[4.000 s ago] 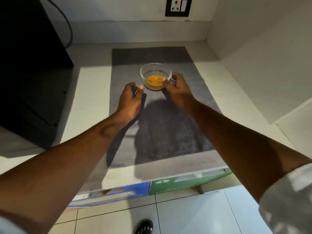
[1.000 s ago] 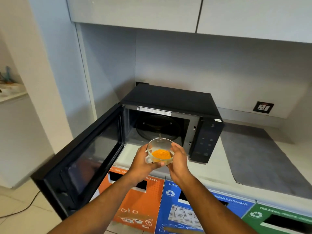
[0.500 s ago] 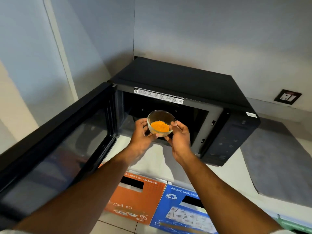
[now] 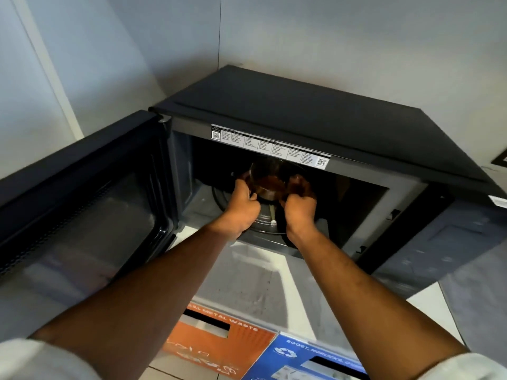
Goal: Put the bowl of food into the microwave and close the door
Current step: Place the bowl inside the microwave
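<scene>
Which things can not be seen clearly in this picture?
- Bowl base, head view: dark cavity hides whether it rests on the turntable.
- Fingers of both hands: partly behind the bowl.
- Label text: too small.
- Control panel: blurred.
- Socket: cut by right edge.

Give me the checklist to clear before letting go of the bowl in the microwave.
1. Bowl inside the microwave cavity: ok.
2. Left hand and right hand both gripping the bowl: ok.
3. Bowl base resting on the turntable: cannot tell, too dark.
4. Bowl level, food not spilling: cannot tell.
5. Door swung wide, clear of the arms: ok.
6. Door closed: not ok, not yet done.
</scene>
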Demonstrator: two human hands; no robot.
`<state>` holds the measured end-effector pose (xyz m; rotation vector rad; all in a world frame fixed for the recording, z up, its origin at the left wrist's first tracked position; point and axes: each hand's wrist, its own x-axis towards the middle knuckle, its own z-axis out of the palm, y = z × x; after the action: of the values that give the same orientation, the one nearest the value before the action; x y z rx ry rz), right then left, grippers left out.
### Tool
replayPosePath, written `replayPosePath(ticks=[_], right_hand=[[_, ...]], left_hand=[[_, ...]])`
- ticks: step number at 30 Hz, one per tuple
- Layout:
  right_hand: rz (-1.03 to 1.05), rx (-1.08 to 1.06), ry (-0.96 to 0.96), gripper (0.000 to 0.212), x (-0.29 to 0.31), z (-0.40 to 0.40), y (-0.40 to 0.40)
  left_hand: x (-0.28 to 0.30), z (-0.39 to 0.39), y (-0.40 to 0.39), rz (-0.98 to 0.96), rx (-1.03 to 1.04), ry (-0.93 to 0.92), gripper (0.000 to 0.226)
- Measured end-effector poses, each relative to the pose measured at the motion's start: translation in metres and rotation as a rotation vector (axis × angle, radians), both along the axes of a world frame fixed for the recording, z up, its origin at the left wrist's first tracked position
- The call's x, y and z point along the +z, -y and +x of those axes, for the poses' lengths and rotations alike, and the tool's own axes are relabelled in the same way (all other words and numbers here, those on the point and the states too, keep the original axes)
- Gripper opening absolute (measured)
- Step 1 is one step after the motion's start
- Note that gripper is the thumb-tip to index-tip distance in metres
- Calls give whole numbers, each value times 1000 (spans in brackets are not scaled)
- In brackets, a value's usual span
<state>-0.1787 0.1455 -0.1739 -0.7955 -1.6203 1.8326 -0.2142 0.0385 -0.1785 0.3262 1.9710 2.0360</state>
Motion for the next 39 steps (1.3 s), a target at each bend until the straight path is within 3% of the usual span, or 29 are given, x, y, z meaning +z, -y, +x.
replayPosePath(ticks=[4,10,18,21,25,31,35,39], right_hand=[[5,4,-16,28,-3,-10,-4],[98,13,8,16,-1,-21,-9],[86,69,59,14,3,-23,-15],[92,71,97,25,4,-21,-15],[77,10,159,24,6,-8,-12],[22,-12,160,17,13,34,1],[74,48,205,33,26,65,15],[88,86,234,32,54,109,33]], left_hand=[[-5,-10,-5,-181,52,-58,35],[1,-16,-11,-188,24,-132,64],[1,-26,-19,-275,14,-98,54],[6,-22,-17,-312,-25,-71,49],[12,-6,-7,-305,-29,-53,46],[37,34,32,-244,10,-66,81],[58,59,56,-360,70,-41,85],[92,103,88,-575,3,-179,78]])
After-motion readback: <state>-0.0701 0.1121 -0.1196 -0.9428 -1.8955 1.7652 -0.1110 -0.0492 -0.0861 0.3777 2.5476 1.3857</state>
